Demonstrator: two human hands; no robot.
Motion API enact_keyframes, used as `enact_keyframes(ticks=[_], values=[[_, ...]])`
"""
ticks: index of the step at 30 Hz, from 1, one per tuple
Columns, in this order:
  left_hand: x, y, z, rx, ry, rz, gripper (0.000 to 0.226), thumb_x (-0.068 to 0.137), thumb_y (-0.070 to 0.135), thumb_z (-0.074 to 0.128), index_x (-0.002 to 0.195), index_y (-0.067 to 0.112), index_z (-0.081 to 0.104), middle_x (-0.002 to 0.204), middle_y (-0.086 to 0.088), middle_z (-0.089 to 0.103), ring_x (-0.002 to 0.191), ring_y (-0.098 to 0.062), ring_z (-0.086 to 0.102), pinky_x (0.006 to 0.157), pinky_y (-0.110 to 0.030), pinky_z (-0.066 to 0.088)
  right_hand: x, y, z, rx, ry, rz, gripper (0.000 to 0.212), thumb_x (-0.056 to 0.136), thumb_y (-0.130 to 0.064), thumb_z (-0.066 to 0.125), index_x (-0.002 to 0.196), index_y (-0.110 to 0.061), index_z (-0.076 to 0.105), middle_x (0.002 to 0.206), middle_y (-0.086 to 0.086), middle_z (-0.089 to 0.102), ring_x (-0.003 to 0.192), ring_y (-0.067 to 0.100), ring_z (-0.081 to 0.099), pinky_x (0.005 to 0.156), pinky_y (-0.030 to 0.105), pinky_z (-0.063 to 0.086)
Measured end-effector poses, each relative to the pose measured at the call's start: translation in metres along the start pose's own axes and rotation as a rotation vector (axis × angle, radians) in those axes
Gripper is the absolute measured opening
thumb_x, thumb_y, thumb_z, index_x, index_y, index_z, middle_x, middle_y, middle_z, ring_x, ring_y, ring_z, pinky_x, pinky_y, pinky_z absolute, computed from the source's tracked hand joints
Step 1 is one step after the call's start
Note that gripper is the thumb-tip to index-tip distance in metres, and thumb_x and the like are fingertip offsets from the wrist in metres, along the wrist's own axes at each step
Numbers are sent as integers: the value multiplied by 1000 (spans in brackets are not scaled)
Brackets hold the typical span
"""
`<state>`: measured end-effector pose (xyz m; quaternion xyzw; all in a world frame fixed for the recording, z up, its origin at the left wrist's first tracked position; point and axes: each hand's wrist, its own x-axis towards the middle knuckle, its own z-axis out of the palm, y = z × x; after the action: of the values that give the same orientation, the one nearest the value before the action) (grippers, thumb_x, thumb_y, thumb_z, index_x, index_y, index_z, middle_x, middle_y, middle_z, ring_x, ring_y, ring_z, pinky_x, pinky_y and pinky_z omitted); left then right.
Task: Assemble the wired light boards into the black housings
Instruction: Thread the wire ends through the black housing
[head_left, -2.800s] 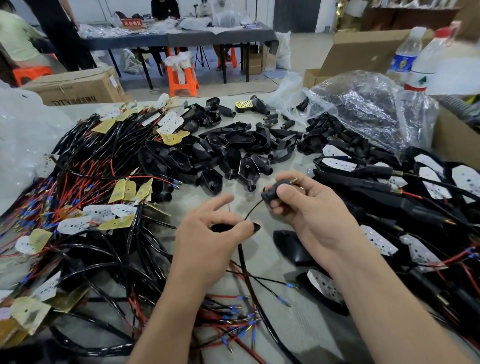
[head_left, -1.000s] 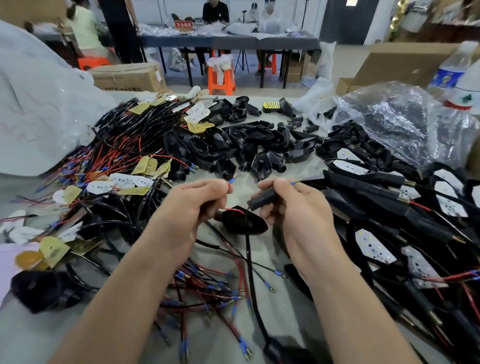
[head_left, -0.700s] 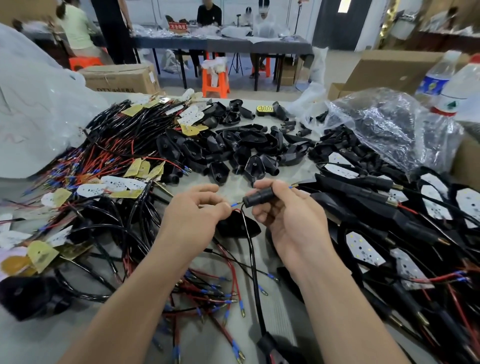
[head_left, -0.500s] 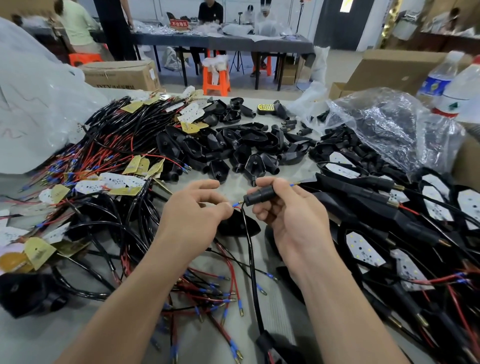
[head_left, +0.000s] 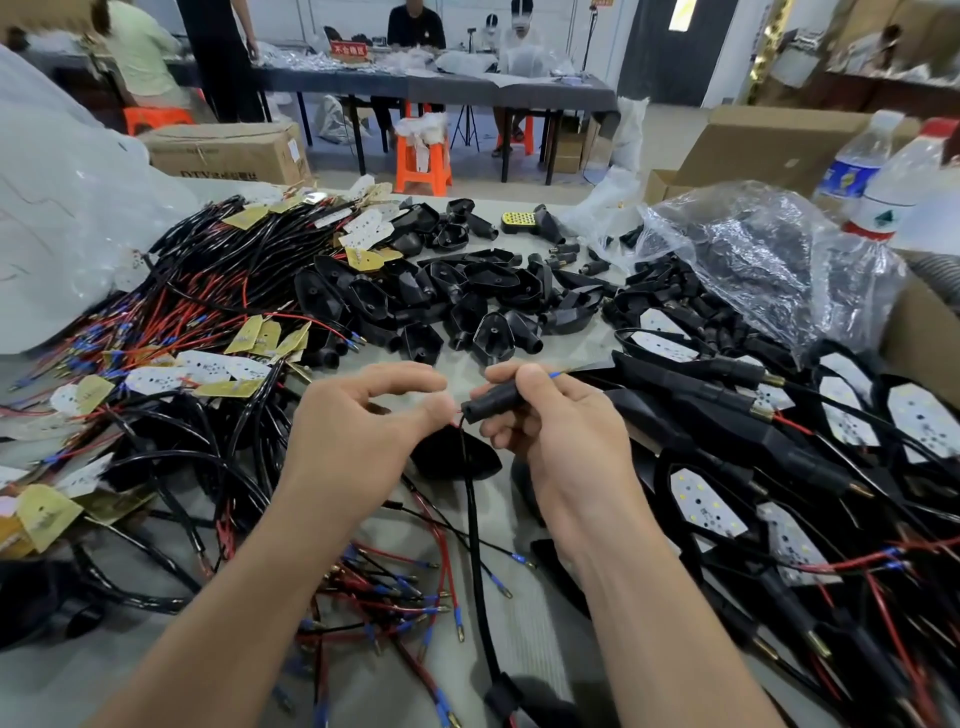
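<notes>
Head view: right hand (head_left: 561, 431) clamped round black housing stem (head_left: 493, 402), over desk (head_left: 530, 597), at 6 o'clock of empty housings (head_left: 467, 291) pile; left hand (head_left: 358, 426) at stem's 9 o'clock, thumb and fingers seemingly pinched on red lead (head_left: 457, 412) at stem mouth; blue terminal (head_left: 555, 373) pokes out at stem's 2 o'clock end; step, as judged: threading leads through stem; next calls for steady pull through, then seating board in shell.

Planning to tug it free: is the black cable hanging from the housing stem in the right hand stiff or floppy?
Probably floppy: the black cable droops in a curve from the housing stem the right hand grips. May snag: tangled wires lie beside it.
</notes>
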<state>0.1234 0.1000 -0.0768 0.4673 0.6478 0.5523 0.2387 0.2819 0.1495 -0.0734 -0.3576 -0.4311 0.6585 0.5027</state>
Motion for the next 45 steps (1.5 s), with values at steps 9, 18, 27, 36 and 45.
enact_keyframes(ticks=[9, 18, 27, 36, 45], values=[[3, 0, -2, -81, -81, 2, 24, 81, 9, 84, 72, 31, 82, 96, 14, 79, 94, -13, 73, 95, -51, 56, 0, 1, 2, 62, -19, 60, 32, 108, -15, 44, 97, -3, 72, 85, 13, 75, 58, 16, 59, 58, 24, 50], [7, 0, -6, -244, -107, -47, 15, 78, 11, 83, 77, 26, 84, 108, 13, 78, 110, 0, 68, 98, -30, 47, 3, -2, -3, 138, 3, 48, 30, 107, -15, 46, 99, -2, 72, 89, 17, 76, 56, 16, 63, 56, 22, 53], [2, 2, -1, 48, -82, 106, 26, 84, 15, 83, 75, 39, 80, 102, 25, 75, 96, 0, 70, 91, -36, 53, 2, 3, 6, 75, 86, 1, 29, 107, -13, 46, 97, -3, 72, 90, 17, 76, 53, 15, 55, 52, 22, 47], [2, 1, 6, -110, -50, -37, 15, 83, 22, 82, 77, 36, 82, 77, 3, 78, 68, -4, 68, 67, -17, 52, -3, -1, 12, 102, 96, -13, 30, 108, -15, 46, 95, -4, 71, 87, 15, 75, 55, 15, 58, 55, 23, 49], [-9, 11, 10, 215, -32, 91, 33, 77, 24, 86, 65, 53, 75, 55, 18, 68, 50, 5, 61, 50, -7, 42, -3, 4, 15, 34, 176, -47, 25, 100, -12, 60, 79, -11, 74, 78, 14, 71, 49, 12, 47, 49, 19, 41]])
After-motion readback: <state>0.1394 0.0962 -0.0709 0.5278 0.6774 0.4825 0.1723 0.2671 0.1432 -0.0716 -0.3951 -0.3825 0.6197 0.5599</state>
